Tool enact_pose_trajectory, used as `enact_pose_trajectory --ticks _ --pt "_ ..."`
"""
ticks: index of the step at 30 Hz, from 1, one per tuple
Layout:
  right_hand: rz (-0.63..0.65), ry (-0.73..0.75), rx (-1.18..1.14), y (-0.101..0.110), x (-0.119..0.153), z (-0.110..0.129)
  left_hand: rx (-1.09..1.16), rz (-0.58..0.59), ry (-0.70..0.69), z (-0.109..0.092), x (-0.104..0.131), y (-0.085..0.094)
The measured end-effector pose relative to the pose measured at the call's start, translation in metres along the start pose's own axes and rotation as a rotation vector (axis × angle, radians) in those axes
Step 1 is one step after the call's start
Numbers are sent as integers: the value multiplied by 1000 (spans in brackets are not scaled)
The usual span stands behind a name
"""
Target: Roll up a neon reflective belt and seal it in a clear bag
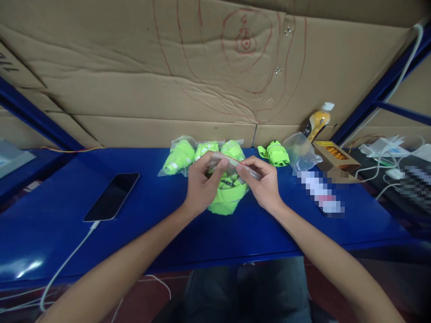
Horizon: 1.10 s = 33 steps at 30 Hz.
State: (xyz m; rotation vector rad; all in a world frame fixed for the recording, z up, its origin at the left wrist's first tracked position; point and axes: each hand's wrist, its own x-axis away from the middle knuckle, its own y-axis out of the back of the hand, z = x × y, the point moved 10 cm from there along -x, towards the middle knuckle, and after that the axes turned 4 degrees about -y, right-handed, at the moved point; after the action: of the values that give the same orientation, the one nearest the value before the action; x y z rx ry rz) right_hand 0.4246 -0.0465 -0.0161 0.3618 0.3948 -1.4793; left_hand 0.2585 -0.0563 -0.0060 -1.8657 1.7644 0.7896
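Note:
Both hands pinch the top edge of a clear zip bag (229, 164) with a red line along its closure. My left hand (203, 181) grips the bag's left part, thumb on the near side. My right hand (261, 180) has its fingers closed on the right part. Inside the bag sits a bundle of bright yellow-green fabric (226, 200) with pale strips, hanging or resting just below the hands. Behind it lie more bagged yellow-green bundles (182, 154), partly hidden by my hands. To the right is a rolled yellow-green bundle (278, 154) that appears unbagged.
A phone (112, 197) with a white cable lies on the blue table (161, 237) at left. At right are a crumpled clear bag (302, 152), a bottle (318, 120), an open cardboard box (336, 157) and a blurred-out item (319, 195). Cardboard (134, 89) stands behind.

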Motion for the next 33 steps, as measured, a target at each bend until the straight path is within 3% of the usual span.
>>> enact_pose_trajectory --ticks 16,22,27,33 --pt "54 154 160 -6 3 20 -17 33 -59 -15 1 -4" --pt "94 38 38 -8 1 8 -19 34 -56 -11 1 -4" --pt "46 51 10 -5 1 9 -62 5 -34 -5 2 -1" --pt "99 -10 39 -8 0 2 -69 -14 -31 -7 2 2"
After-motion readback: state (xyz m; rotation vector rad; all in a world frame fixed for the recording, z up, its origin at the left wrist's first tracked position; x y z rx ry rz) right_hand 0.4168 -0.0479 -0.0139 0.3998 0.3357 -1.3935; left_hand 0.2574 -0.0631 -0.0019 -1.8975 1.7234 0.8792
